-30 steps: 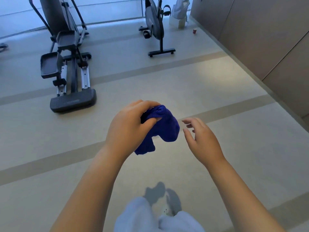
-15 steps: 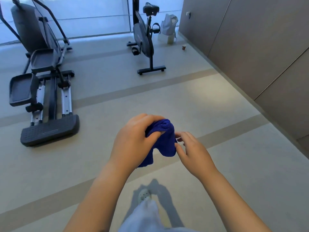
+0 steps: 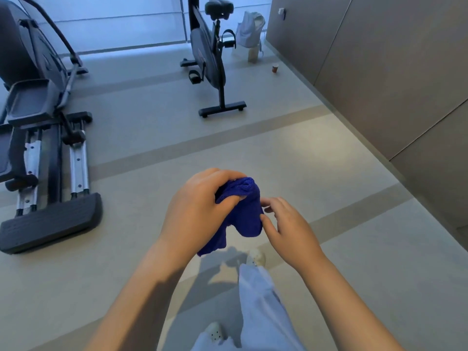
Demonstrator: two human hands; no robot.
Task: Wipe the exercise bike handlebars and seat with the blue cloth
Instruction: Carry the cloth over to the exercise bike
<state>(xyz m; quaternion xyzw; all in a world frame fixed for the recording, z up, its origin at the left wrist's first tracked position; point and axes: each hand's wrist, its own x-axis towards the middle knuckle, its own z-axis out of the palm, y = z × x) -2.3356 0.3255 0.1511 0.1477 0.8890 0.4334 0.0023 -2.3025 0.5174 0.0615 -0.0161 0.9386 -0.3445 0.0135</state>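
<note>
over the floor (image 3: 329,249), left hand (image 3: 200,211) fingers clamped on blue cloth (image 3: 249,216), right hand (image 3: 288,231) fingers apart

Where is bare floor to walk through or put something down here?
Bare floor lies between the elliptical trainer and the wall panels, up to the exercise bike. Crowded: the corner beyond the bike, with white bag and paper cup.
</note>
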